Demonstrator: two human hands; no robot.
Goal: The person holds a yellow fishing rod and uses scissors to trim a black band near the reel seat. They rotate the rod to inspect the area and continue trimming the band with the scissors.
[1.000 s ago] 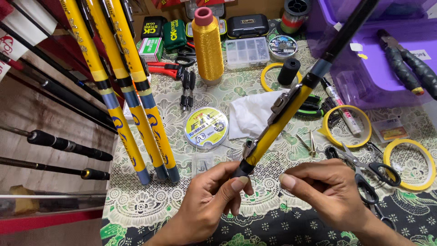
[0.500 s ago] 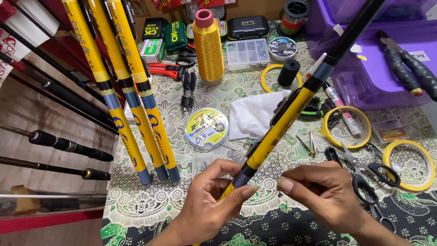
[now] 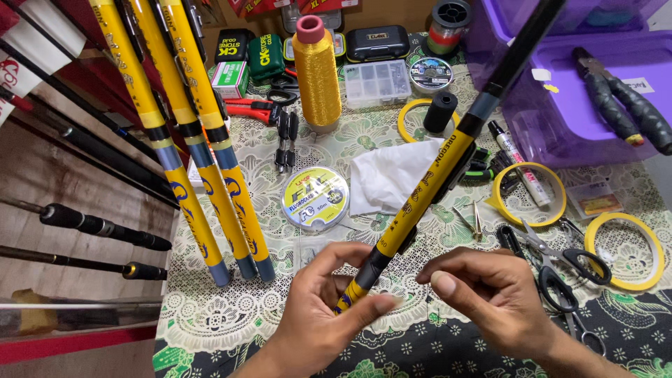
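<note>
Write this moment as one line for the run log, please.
left hand: grips yellow-black fishing rod | right hand: fingertips beside rod, contact unclear | nearby: scissors, line spool

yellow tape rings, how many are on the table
3: one behind the black spool, one around the marker's tip, one at the right edge. Others may hide under the clutter.

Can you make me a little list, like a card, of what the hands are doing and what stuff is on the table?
left hand: holds the yellow and black fishing rod near its lower end
right hand: close beside the rod, fingers pinched; contact unclear
nearby rods: three yellow rods leaning at the left
table things: gold thread spool, round line spool, white cloth, scissors, yellow tape rings
table cover: lace cloth with green flowers
</note>
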